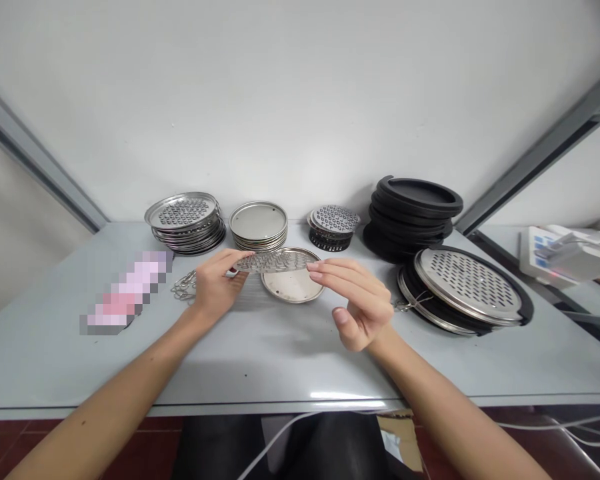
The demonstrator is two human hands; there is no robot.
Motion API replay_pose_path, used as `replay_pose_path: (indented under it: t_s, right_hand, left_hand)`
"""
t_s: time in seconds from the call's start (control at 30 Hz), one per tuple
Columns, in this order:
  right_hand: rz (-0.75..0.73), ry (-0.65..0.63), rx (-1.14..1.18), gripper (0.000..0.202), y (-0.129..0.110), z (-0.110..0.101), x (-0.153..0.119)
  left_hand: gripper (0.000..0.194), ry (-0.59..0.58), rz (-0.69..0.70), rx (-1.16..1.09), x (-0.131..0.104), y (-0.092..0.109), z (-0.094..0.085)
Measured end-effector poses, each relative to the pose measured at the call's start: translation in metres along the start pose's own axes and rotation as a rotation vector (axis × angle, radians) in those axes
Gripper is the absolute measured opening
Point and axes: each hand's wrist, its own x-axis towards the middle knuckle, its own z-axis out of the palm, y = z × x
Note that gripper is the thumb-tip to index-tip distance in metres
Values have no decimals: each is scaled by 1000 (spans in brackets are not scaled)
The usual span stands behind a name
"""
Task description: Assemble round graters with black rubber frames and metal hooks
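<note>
My left hand pinches the left edge of a thin round metal grater plate, which is held up nearly edge-on above the table. On the other side, my right hand has its fingers stretched out, with the fingertips touching the plate's right edge and the thumb apart. Below and just behind the plate lies a shallow round metal dish, partly covered by it. Loose metal wire clips lie beside my left wrist.
Along the wall stand stacks of rimmed grater discs, shallow metal dishes, small grater plates and black round trays. Assembled graters with black rims lie at right on the grey table. A pixelated item lies left.
</note>
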Motion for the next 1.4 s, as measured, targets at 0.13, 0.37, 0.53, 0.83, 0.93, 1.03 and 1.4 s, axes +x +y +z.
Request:
replay_pose_path:
  t_s: [0.13,0.37,0.53,0.83,0.93,1.03,1.4]
  right_hand:
    - [23,8,-39,37,3,-1,-2]
    - [14,63,-82,34,9,-2,-1]
    - [5,81,-79,35,12,-2,-3]
    - [22,98,-104,34,15,-3,-4]
    - [19,106,-90,36,15,-3,-5]
    - [32,107,-100,36,15,-3,-6]
    - [56,105,-123,35,14,-4,-5]
  left_hand:
    - [19,16,25,12,2,2,-1]
    - [18,23,57,48,0,3,1]
    - [17,29,73,42,0,4,0]
    - [16,55,85,43,1,6,1]
    - [16,66,85,46,2,7,0]
    - [16,76,83,57,2,7,-1]
    - [15,81,84,47,4,8,-2]
